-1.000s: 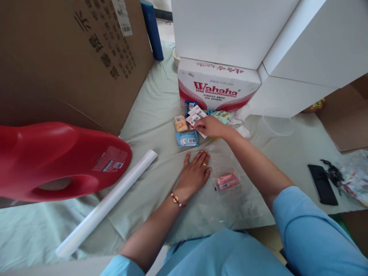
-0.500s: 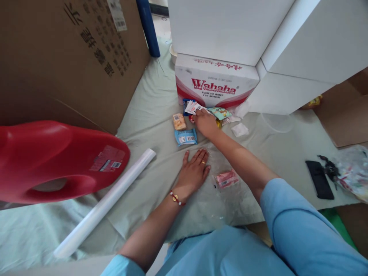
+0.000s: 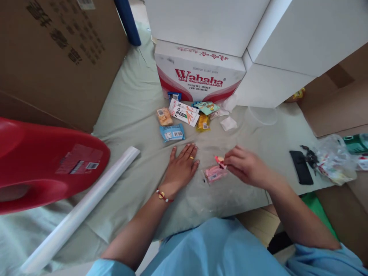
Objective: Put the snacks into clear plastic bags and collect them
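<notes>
My left hand point(image 3: 181, 164) lies flat on the cloth-covered table point(image 3: 138, 96), fingers stretched out, holding nothing. Above the table at the right, my right hand point(image 3: 244, 165) pinches a small red wrapped snack point(image 3: 220, 161). Just below it a pink snack packet point(image 3: 214, 173) rests on a clear plastic bag point(image 3: 207, 199). Beyond my left hand lie a blue snack packet point(image 3: 172, 132), an orange one point(image 3: 165, 116), a white one with red print point(image 3: 184, 112), a yellow one point(image 3: 203, 123) and a green one point(image 3: 207, 107).
Behind the snacks stands a Wahaha water carton point(image 3: 201, 73). Left are a red jug point(image 3: 83, 153), a white roll point(image 3: 83, 207) and a large cardboard box point(image 3: 57, 76). At the right lie a black phone point(image 3: 301, 167), keys point(image 3: 309, 156) and a plastic bag point(image 3: 335, 161).
My right hand has drawn back from the snack pile toward me and to the right, bringing the small red snack over the pink packet. My left hand stays flat; the view has shifted.
</notes>
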A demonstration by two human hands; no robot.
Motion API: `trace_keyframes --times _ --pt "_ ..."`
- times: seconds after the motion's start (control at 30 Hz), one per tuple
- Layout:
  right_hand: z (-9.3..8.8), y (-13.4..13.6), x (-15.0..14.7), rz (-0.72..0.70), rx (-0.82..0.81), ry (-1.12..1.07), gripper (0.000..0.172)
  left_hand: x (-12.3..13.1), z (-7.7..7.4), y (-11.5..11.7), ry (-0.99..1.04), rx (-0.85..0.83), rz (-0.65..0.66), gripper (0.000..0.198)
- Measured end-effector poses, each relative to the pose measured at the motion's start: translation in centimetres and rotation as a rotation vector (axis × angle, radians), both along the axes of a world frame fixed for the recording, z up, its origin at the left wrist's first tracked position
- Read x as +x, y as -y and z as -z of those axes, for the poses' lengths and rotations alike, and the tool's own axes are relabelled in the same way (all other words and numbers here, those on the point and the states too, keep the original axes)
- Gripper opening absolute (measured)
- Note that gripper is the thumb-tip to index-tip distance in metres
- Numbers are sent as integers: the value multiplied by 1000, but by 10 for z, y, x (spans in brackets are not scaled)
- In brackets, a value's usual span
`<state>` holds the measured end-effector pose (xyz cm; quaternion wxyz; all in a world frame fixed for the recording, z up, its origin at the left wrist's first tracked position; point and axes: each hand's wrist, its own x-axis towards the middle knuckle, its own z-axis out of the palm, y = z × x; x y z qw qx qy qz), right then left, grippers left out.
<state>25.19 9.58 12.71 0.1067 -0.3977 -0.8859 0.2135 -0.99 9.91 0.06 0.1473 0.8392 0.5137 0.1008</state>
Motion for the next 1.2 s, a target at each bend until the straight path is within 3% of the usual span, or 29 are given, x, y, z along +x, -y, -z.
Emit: trace_keyframes --times 0.1,0.17,0.3,0.37,0.5,0.73,0.83,1.03,1.2 --pt "29 27 -5 -84 -17 199 25 0 2 0 -15 19 -7 59" --pt "47 34 -8 -104 -62 211 21 1 3 0 -29 27 -8 60" --pt "65 39 -3 -36 -118 186 60 1 2 0 -57 38 0 60" --pt "66 40 2 11 -87 214 66 1 2 0 -66 44 -2 59" --pt "61 38 5 76 -50 309 47 1 2 0 -69 49 -1 59" --pt "60 27 -11 -75 -7 354 41 1 4 0 -72 58 2 60" --pt "61 24 -11 -63 -46 390 41 1 4 1 -74 49 -5 60" --pt "54 22 2 145 -116 367 47 2 7 1 -63 55 -15 61" --pt "64 21 -5 193 -153 286 63 1 4 0 -72 41 -16 60"
